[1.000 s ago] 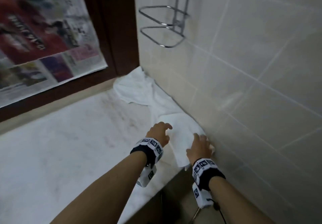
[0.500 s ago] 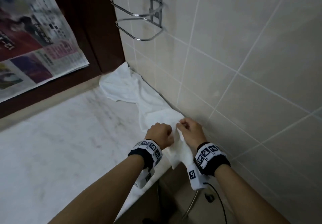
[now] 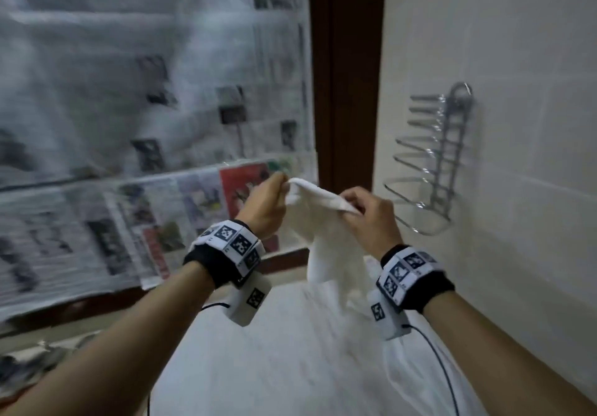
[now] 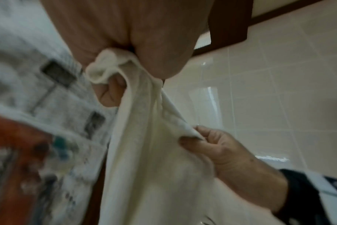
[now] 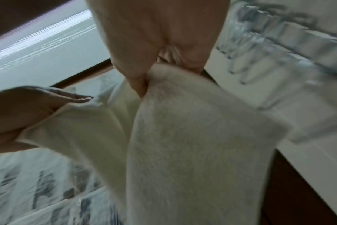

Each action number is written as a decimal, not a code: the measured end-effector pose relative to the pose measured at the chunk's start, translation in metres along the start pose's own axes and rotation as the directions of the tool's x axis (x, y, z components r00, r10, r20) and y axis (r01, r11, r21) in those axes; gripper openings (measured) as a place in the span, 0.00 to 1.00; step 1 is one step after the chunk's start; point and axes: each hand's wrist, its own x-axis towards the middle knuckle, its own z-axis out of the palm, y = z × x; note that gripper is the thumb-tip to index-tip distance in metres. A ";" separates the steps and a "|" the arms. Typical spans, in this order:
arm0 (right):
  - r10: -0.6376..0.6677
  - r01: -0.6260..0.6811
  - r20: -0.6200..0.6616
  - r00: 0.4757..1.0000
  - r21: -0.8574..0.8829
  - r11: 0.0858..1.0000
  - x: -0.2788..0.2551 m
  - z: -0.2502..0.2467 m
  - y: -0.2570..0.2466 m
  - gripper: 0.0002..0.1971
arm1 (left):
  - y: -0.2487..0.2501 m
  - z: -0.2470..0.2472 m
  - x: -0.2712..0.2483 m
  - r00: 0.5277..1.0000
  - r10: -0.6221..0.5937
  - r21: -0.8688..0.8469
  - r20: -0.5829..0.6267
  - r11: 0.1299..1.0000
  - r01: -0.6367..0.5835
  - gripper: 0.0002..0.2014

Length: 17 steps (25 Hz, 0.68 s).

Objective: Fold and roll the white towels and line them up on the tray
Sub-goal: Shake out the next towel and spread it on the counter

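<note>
Pinching the towel (image 3: 326, 237) at its top edge, left hand (image 3: 263, 208) and right hand (image 3: 371, 218), left of the wire rack (image 3: 433, 160) seen only from the head view.

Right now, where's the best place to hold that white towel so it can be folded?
By its top edge, about as both hands hold it: left hand and right hand each pinch it from above, so the towel hangs down; spreading toward the corners would probably open it flat.

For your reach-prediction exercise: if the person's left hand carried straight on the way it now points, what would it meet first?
Probably the newspaper sheets covering the window. The left hand, pinching one corner of the white terry towel, points up and away toward them, and nothing shows between in the head view. Depth is unclear.
</note>
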 end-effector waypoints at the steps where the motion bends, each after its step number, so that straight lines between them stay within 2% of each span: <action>1: -0.081 0.081 0.009 0.997 -0.012 0.997 0.027 0.000 -0.031 0.06 | 0.000 -0.044 0.002 0.999 0.002 0.040 -0.048 0.999 0.000 0.06; 3: -0.178 0.186 0.093 0.980 -0.084 0.979 0.076 -0.003 -0.086 0.06 | 0.002 -0.121 0.003 0.998 0.053 0.155 -0.036 0.987 -0.047 0.16; 4: -0.186 0.204 0.139 0.973 -0.131 0.970 0.095 -0.004 -0.108 0.07 | 0.003 -0.150 0.002 0.997 0.082 0.243 0.005 0.967 -0.081 0.21; 5: -0.198 0.225 0.168 0.966 -0.163 0.961 0.113 -0.004 -0.132 0.06 | 0.003 -0.180 0.000 0.994 0.105 0.319 0.017 0.942 -0.105 0.21; 9: -0.249 0.306 0.252 0.935 -0.221 0.926 0.145 -0.007 -0.210 0.11 | 0.008 -0.261 -0.004 0.986 0.160 0.405 -0.048 0.905 -0.127 0.03; 11: -0.290 0.362 0.286 0.913 -0.245 0.899 0.150 -0.013 -0.241 0.13 | 0.012 -0.291 -0.012 0.976 0.178 0.369 -0.124 0.921 -0.121 0.07; 14: -0.310 0.403 0.304 0.901 -0.320 0.857 0.155 -0.021 -0.270 0.16 | 0.013 -0.328 -0.019 0.943 0.070 0.251 -0.325 0.968 0.015 0.06; 17: -0.273 0.377 0.287 0.918 -0.423 0.824 0.155 -0.031 -0.287 0.13 | 0.014 -0.362 -0.028 0.895 -0.059 0.212 -0.443 0.963 0.168 0.13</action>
